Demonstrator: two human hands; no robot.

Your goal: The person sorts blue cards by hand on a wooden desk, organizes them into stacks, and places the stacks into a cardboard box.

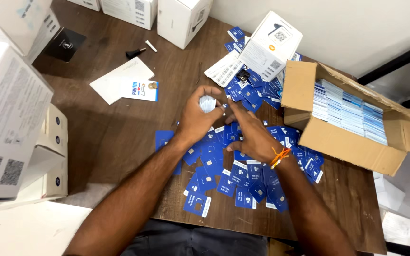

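We see the left hand (196, 118) fingers curled around a small white stack of chips (208, 103); right hand (253, 136) fingers narrow, pinching just beside it, blue rectangular cards (224, 178) below on the brown wooden table (115, 137).

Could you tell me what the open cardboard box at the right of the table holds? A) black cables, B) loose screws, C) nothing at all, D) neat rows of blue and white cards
D: the cardboard box lies open, with tidy rows of blue and white cards packed inside.
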